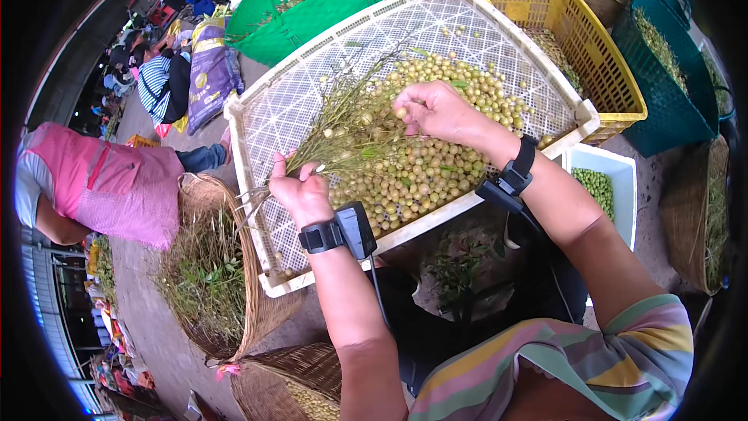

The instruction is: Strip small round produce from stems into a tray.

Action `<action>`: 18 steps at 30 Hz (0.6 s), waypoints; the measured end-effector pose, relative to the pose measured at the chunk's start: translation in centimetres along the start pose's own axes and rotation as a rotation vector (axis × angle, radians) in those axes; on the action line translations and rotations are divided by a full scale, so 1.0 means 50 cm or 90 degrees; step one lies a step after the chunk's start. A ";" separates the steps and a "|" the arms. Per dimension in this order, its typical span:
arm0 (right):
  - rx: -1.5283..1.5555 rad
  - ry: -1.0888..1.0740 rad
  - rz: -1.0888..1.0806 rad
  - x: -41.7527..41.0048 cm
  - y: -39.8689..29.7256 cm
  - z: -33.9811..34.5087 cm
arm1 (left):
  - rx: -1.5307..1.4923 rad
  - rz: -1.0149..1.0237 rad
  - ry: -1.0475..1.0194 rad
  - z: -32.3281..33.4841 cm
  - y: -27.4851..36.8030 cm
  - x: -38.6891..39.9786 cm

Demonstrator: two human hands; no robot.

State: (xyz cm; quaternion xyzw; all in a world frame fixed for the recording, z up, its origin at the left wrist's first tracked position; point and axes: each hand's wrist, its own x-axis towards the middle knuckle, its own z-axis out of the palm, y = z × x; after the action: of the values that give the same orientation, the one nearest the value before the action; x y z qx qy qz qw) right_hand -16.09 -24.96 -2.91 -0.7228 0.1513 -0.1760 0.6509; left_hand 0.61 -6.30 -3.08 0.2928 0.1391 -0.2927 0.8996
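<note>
My left hand grips the stem ends of a bunch of thin branching stalks over a white plastic mesh tray. At the other end of the bunch, my right hand has thumb and forefinger pinched on a small round yellow-green fruit. Many loose fruits of the same kind lie in the tray, mostly beneath and around my right hand. A few green leaves are mixed in. Each wrist wears a black strap with a small box and cable.
A woven basket of stalks stands left of the tray, near a person in a pink vest. Beyond the tray are a green bag and a yellow crate. On the right, a white box holds green fruits.
</note>
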 end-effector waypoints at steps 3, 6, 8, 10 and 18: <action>0.028 -0.051 -0.033 0.003 -0.009 -0.004 | 0.006 0.010 0.011 -0.003 -0.004 0.009; 0.110 -0.197 0.015 0.006 -0.009 0.015 | 0.040 0.037 0.041 0.005 -0.024 -0.002; 0.109 -0.153 -0.015 0.008 -0.005 0.024 | 0.022 0.042 0.038 0.015 -0.030 -0.016; 0.140 -0.111 -0.056 0.016 0.006 0.029 | 0.029 0.048 0.041 0.010 -0.030 -0.007; 0.261 0.034 0.140 0.031 0.016 0.013 | -0.032 -0.074 -0.032 -0.061 0.043 0.047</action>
State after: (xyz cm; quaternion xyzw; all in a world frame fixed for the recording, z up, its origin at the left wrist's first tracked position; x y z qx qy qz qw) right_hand -14.41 -25.17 -3.70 -0.5495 0.2073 -0.1506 0.7952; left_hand 3.51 -4.06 -5.53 0.2545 0.1405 -0.3479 0.8913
